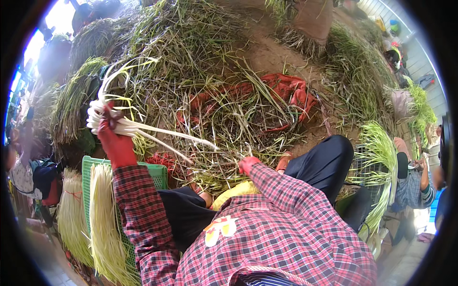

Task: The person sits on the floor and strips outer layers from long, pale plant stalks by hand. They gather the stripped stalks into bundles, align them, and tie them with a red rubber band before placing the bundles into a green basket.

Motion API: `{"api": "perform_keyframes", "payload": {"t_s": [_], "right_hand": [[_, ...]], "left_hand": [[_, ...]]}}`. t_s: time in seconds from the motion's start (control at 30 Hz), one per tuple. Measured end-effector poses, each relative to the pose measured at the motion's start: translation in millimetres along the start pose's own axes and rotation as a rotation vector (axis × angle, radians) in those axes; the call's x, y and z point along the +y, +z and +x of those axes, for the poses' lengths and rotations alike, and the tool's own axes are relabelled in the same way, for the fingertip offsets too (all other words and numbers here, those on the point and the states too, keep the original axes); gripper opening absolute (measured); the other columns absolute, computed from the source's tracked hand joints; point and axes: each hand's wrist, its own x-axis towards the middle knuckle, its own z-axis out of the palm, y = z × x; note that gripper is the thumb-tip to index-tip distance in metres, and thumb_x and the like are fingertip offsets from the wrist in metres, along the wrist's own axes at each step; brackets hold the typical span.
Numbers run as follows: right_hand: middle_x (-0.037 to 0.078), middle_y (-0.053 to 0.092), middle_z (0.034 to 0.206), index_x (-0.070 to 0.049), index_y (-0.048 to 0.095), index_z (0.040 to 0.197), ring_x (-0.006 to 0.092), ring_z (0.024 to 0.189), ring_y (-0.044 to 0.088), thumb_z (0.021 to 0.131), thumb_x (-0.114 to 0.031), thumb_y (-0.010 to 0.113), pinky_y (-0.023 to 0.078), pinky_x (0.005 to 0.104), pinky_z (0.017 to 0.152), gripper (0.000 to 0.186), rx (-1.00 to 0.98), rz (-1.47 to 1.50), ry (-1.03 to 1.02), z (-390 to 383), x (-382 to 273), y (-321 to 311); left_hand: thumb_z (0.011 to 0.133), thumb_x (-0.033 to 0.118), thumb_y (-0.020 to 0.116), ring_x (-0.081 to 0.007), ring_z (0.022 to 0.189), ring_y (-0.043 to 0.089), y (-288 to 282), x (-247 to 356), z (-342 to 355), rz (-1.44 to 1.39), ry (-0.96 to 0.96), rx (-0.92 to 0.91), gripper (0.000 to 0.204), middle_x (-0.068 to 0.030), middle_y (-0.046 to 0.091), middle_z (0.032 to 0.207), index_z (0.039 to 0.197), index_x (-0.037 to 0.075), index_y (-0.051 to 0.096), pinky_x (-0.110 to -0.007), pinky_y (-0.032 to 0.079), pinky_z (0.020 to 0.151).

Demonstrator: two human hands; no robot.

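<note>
My left hand [113, 138], in a red glove, is raised and grips a bunch of long white stalks with green tops [143, 127]; the stalks fan out to the right and up. My right hand [248, 165], also red-gloved, reaches low into the loose green and white stalks [224, 167] on the ground in front of my knees; what it pinches is hidden among the leaves. Both forearms wear a red plaid shirt.
A green plastic crate [157, 174] by my left knee carries white stalk bundles [102, 219]. A large heap of green leaves [191, 71] lies ahead with a red cloth [291, 90] in it. Another person [417, 183] sits at right beside green bundles [381, 152].
</note>
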Motion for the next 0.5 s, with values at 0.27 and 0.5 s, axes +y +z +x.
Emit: {"api": "perform_keyframes", "payload": {"t_s": [0.27,0.5], "right_hand": [[0.014,0.061,0.129,-0.005,0.051,0.136,0.0231,0.124,0.055,0.103,-0.026,0.046,0.042,0.0341,0.107,0.040,0.004,0.296,-0.815,23,-18,-20],[0.011,0.063,0.115,-0.004,0.047,0.136,0.0110,0.094,0.063,0.101,-0.023,0.050,0.055,0.0257,0.079,0.040,-0.367,0.063,-1.025,-68,-109,18]], "left_hand": [[0.098,0.005,0.049,-0.0052,0.058,0.040,-1,0,-16,-0.168,-0.201,0.031,0.027,-0.0004,0.050,0.075,0.119,-0.008,0.057,-0.018,0.042,0.058],[0.097,0.011,0.055,-0.0077,0.055,0.041,16,-27,-34,-0.061,-0.292,-0.024,0.024,0.0050,0.034,0.055,0.107,-0.009,0.065,-0.021,0.046,0.061]]}}
